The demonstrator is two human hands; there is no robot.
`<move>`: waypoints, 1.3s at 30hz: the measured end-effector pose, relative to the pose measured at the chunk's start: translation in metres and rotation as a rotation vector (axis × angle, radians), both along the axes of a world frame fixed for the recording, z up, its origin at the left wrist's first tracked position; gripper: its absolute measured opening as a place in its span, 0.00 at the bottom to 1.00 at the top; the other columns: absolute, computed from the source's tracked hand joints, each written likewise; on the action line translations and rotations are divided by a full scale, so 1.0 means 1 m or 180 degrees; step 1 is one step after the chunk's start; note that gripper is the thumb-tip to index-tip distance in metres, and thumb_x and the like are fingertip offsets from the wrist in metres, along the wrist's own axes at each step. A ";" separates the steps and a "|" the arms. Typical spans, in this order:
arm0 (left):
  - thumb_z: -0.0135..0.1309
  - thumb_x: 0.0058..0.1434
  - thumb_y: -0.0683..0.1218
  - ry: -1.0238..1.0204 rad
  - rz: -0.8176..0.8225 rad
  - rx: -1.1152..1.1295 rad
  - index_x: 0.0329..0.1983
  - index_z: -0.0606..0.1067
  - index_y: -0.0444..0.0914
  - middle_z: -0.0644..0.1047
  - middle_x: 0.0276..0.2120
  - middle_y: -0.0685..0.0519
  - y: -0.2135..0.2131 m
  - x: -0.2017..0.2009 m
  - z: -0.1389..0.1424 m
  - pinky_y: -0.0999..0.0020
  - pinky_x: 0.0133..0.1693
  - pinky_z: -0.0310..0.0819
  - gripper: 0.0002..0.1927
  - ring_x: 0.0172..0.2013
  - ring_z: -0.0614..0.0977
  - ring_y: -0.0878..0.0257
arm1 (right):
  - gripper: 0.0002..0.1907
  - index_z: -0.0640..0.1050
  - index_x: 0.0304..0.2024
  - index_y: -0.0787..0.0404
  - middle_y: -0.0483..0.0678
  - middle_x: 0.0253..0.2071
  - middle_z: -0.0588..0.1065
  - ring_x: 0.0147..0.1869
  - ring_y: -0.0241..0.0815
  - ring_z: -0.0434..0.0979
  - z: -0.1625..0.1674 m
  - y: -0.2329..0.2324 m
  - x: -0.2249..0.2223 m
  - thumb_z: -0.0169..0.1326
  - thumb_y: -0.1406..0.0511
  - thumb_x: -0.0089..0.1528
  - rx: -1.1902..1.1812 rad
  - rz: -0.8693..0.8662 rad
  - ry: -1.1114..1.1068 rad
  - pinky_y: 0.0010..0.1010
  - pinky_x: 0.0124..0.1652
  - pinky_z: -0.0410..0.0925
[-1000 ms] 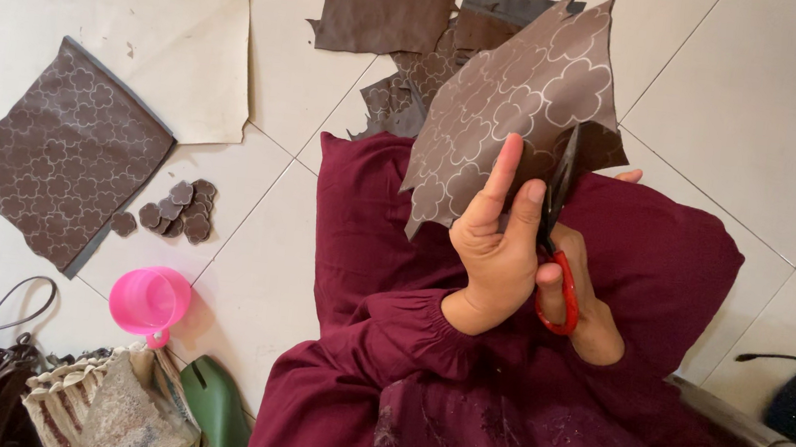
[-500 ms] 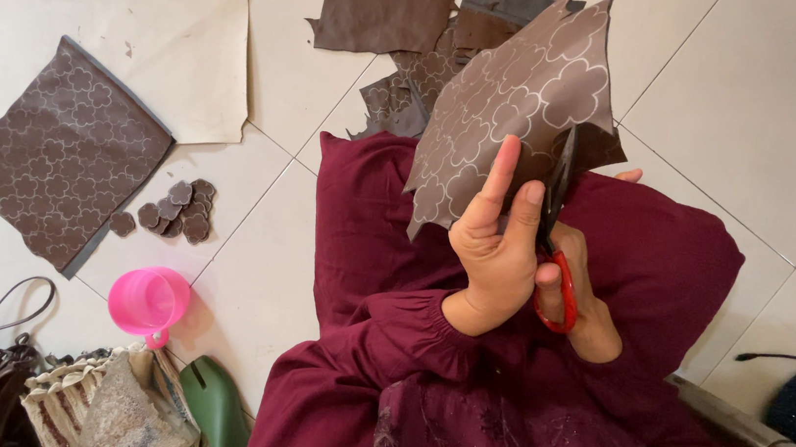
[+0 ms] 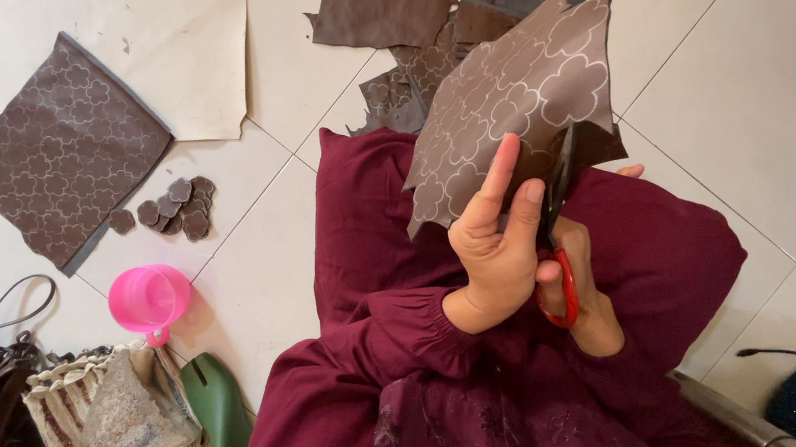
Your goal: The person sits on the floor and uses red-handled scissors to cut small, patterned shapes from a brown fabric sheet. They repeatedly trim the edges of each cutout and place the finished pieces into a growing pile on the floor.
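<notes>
Head view, looking down at a seated person in maroon clothing on a tiled floor (image 3: 785,106). The left hand (image 3: 498,254) holds up a brown patterned sheet (image 3: 520,98), its grip closed on the sheet's lower edge with two fingers raised flat against the face. The right hand (image 3: 583,292), at 3 o'clock of the left and mostly hidden behind it, has its grip closed through the red handles of a pair of scissors (image 3: 558,226), whose dark blades point toward 12 o'clock at the sheet's right edge. On the floor: a second patterned piece (image 3: 65,154) at 9 o'clock, small cut-out shapes (image 3: 173,210) just beside it, a pink cup (image 3: 149,298) at 8 o'clock, and brown offcuts (image 3: 382,0) at 12 o'clock.
</notes>
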State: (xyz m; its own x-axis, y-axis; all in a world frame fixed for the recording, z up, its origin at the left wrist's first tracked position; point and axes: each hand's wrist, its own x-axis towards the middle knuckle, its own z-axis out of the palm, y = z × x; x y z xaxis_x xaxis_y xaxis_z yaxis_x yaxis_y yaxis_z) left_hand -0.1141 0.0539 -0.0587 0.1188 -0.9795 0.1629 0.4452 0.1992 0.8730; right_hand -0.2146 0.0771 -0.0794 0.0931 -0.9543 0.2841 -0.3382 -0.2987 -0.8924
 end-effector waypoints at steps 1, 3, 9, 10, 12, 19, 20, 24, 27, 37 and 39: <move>0.54 0.74 0.37 -0.0045 0.0028 -0.0001 0.72 0.68 0.34 0.78 0.54 0.58 0.000 0.000 0.000 0.81 0.57 0.69 0.24 0.51 0.75 0.75 | 0.49 0.72 0.33 0.67 0.47 0.25 0.72 0.27 0.36 0.74 0.000 0.000 -0.001 0.31 0.27 0.62 -0.0028 0.0026 0.0019 0.26 0.26 0.64; 0.54 0.74 0.37 -0.0026 0.0030 0.0006 0.72 0.69 0.34 0.78 0.54 0.58 0.000 -0.001 -0.001 0.81 0.56 0.69 0.24 0.48 0.75 0.76 | 0.49 0.72 0.33 0.67 0.48 0.25 0.73 0.27 0.36 0.73 -0.001 0.000 -0.002 0.31 0.28 0.63 -0.0082 0.0058 0.0023 0.26 0.26 0.64; 0.55 0.74 0.37 -0.0022 0.0011 -0.0032 0.73 0.69 0.34 0.78 0.51 0.59 0.001 0.001 -0.003 0.84 0.53 0.68 0.24 0.45 0.74 0.77 | 0.49 0.72 0.35 0.69 0.47 0.24 0.72 0.25 0.36 0.72 -0.007 0.000 -0.003 0.31 0.28 0.64 -0.0211 -0.0011 0.0024 0.27 0.26 0.63; 0.55 0.74 0.37 -0.0058 0.0022 -0.0061 0.73 0.69 0.34 0.78 0.51 0.59 0.001 0.001 -0.003 0.84 0.52 0.68 0.24 0.46 0.74 0.77 | 0.49 0.72 0.35 0.69 0.47 0.24 0.72 0.25 0.36 0.72 -0.007 0.001 -0.003 0.32 0.28 0.63 -0.0167 0.0010 0.0036 0.27 0.26 0.63; 0.55 0.74 0.37 -0.0055 0.0023 -0.0044 0.72 0.69 0.34 0.78 0.54 0.58 0.000 0.001 -0.002 0.82 0.55 0.69 0.24 0.49 0.75 0.76 | 0.49 0.72 0.34 0.68 0.46 0.23 0.71 0.25 0.36 0.72 -0.007 0.002 -0.004 0.31 0.28 0.62 -0.0110 -0.0040 0.0111 0.27 0.25 0.63; 0.55 0.74 0.37 -0.0082 0.0043 -0.0086 0.71 0.69 0.33 0.79 0.53 0.56 0.001 0.003 0.002 0.83 0.56 0.69 0.23 0.49 0.76 0.75 | 0.48 0.70 0.31 0.64 0.45 0.22 0.69 0.24 0.36 0.70 -0.009 0.002 -0.004 0.28 0.27 0.62 -0.0136 -0.0264 0.0339 0.27 0.24 0.60; 0.55 0.74 0.37 -0.0105 0.0052 -0.0105 0.71 0.69 0.33 0.78 0.54 0.56 0.002 0.003 0.002 0.83 0.56 0.69 0.23 0.50 0.76 0.75 | 0.48 0.70 0.30 0.64 0.45 0.22 0.69 0.23 0.36 0.69 -0.009 0.002 -0.004 0.28 0.27 0.62 -0.0127 -0.0290 0.0376 0.27 0.24 0.60; 0.55 0.74 0.37 -0.0165 0.0064 -0.0143 0.71 0.70 0.33 0.78 0.54 0.56 0.002 0.004 0.003 0.83 0.56 0.68 0.23 0.50 0.76 0.75 | 0.49 0.69 0.29 0.65 0.46 0.21 0.68 0.23 0.37 0.68 -0.008 0.002 -0.006 0.28 0.26 0.60 0.0014 -0.0413 0.0497 0.28 0.23 0.59; 0.55 0.73 0.38 -0.0064 -0.0028 -0.0023 0.71 0.69 0.33 0.78 0.53 0.59 0.003 0.005 0.003 0.84 0.52 0.69 0.24 0.45 0.74 0.77 | 0.50 0.70 0.30 0.65 0.46 0.22 0.68 0.24 0.36 0.68 -0.005 0.000 -0.007 0.28 0.26 0.61 -0.0053 -0.0380 0.0484 0.28 0.24 0.59; 0.55 0.74 0.37 0.0032 -0.0095 0.0088 0.73 0.68 0.34 0.75 0.39 0.64 0.006 0.005 0.004 0.87 0.39 0.64 0.24 0.34 0.68 0.79 | 0.48 0.70 0.29 0.64 0.44 0.22 0.66 0.24 0.35 0.65 -0.002 0.001 -0.009 0.31 0.27 0.61 -0.0069 -0.0383 0.0491 0.29 0.25 0.57; 0.54 0.74 0.38 0.0103 -0.0184 0.0164 0.73 0.68 0.34 0.73 0.37 0.65 0.006 0.006 0.004 0.86 0.37 0.63 0.25 0.32 0.67 0.79 | 0.48 0.70 0.29 0.64 0.44 0.22 0.66 0.24 0.35 0.65 -0.002 0.001 -0.010 0.31 0.27 0.61 -0.0052 -0.0380 0.0478 0.28 0.25 0.57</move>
